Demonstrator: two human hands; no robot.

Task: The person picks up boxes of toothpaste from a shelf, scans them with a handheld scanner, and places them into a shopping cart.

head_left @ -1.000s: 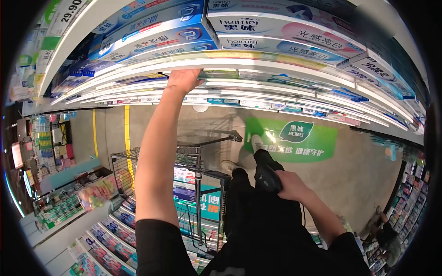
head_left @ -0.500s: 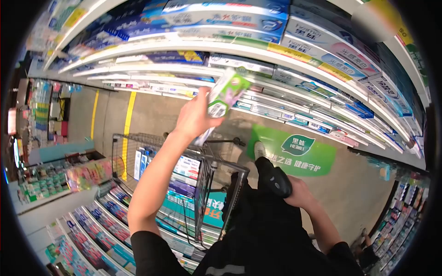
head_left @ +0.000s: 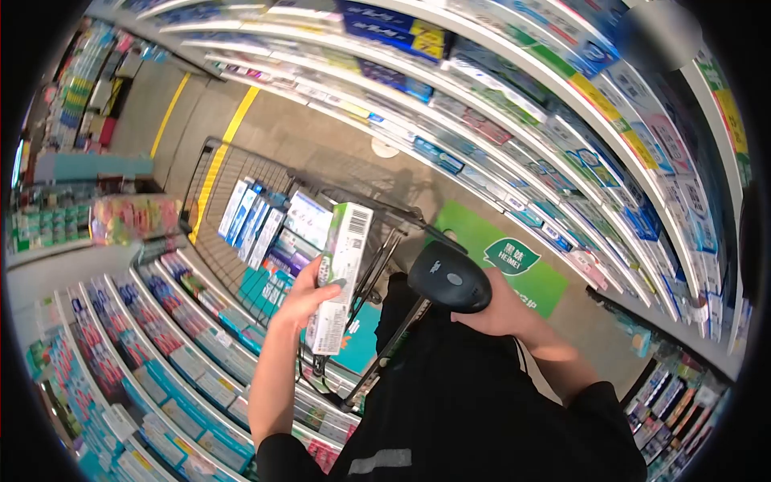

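My left hand (head_left: 309, 296) is closed around a long white and green toothpaste box (head_left: 343, 273), its barcode end pointing away from me. The box is held over the near side of a wire shopping cart (head_left: 213, 173). My right hand (head_left: 502, 309) grips a black handheld barcode scanner (head_left: 450, 277), whose head points left toward the box. The scanner's handle is mostly hidden by its own head and my fingers. Inside the cart, several blue and white boxes (head_left: 253, 221) stand side by side, next to a white box (head_left: 305, 217).
Shelves of boxed toothpaste (head_left: 514, 136) curve along the far and right side. Racks of packaged toothbrushes (head_left: 161, 321) lie at the lower left. A green floor sticker (head_left: 466, 217) and a yellow floor line (head_left: 229, 136) mark the floor.
My left hand has brought the toothpaste box down from the shelf front to above the cart and turned it upright. My right hand has raised the scanner toward it. The view has rotated.
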